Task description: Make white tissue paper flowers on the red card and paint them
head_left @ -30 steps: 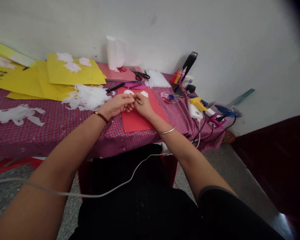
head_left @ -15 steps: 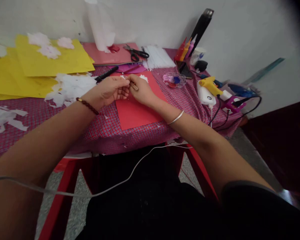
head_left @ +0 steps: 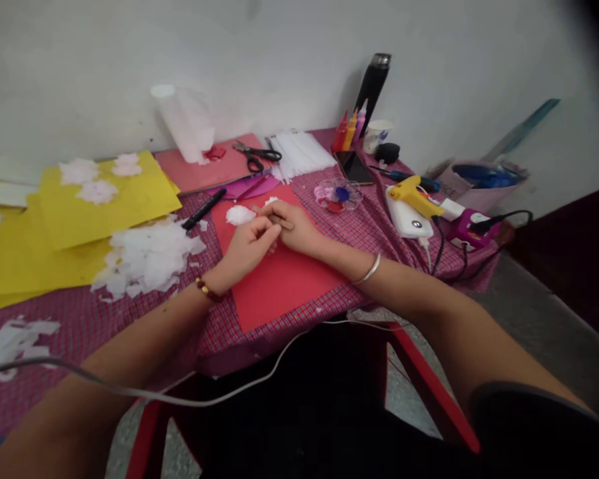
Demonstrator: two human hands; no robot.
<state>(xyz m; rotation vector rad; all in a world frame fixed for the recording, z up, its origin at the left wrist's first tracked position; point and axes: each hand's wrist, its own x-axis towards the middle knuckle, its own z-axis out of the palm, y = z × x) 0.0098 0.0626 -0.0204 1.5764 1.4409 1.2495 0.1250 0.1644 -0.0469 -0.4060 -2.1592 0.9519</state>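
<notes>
While both hands meet over the red sheet (head_left: 279,286), the left hand (head_left: 247,247) curls its fingers inward, tips pinched together on something small and pale at the right hand; what it is cannot be told. Right hand (head_left: 292,226) lies palm down on the sheet, fingers narrow and close together, pointing toward the far left, the forefinger stretched toward a white paper piece (head_left: 240,214). That white piece lies on the far left corner of the red sheet, just beside the fingertips; whether it is touched is unclear.

Left wrist carries a dark bead bracelet (head_left: 207,290), right wrist a silver bangle (head_left: 369,269).

Red sheet lies on a checked tablecloth (head_left: 80,313). Black marker (head_left: 203,209) just off its far left edge. White paper scraps (head_left: 147,256) in a heap left of the sheet, partly on yellow sheets (head_left: 104,199). Scissors (head_left: 255,156) near the wall on a pink sheet. Yellow glue gun (head_left: 413,193) rests on a white box to the right. Small clear dish (head_left: 337,195) with coloured bits between the red sheet and the glue gun. White cable (head_left: 239,389) runs across the lap below.
</notes>
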